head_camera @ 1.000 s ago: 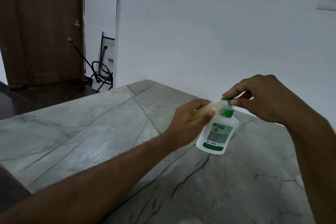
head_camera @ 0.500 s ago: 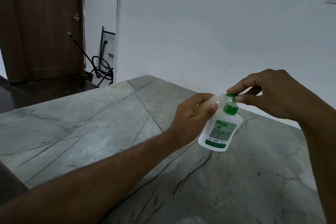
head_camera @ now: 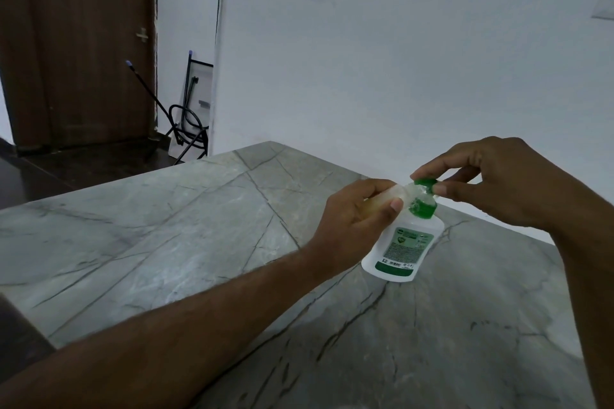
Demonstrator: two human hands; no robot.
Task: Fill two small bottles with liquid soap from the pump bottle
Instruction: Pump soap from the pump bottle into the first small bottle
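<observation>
A white pump bottle (head_camera: 403, 247) with a green label and green pump head (head_camera: 424, 183) stands on the grey marble table (head_camera: 186, 236), leaning a little to the left. My right hand (head_camera: 491, 183) pinches the pump head from above between thumb and fingers. My left hand (head_camera: 355, 222) grips a small clear bottle (head_camera: 385, 201) held sideways, its open mouth against the pump's spout. The small bottle looks partly filled with pale liquid. Most of it is hidden inside my fingers. No second small bottle is visible.
A white wall rises just behind the table's far edge. At the back left a brown door (head_camera: 76, 43) stands beside black tubing and a metal frame (head_camera: 189, 116) on the dark floor. The table's left edge drops off near my left forearm.
The view has shifted slightly. Both hands stay on the pump head and small bottle, with the pump bottle in much the same spot.
</observation>
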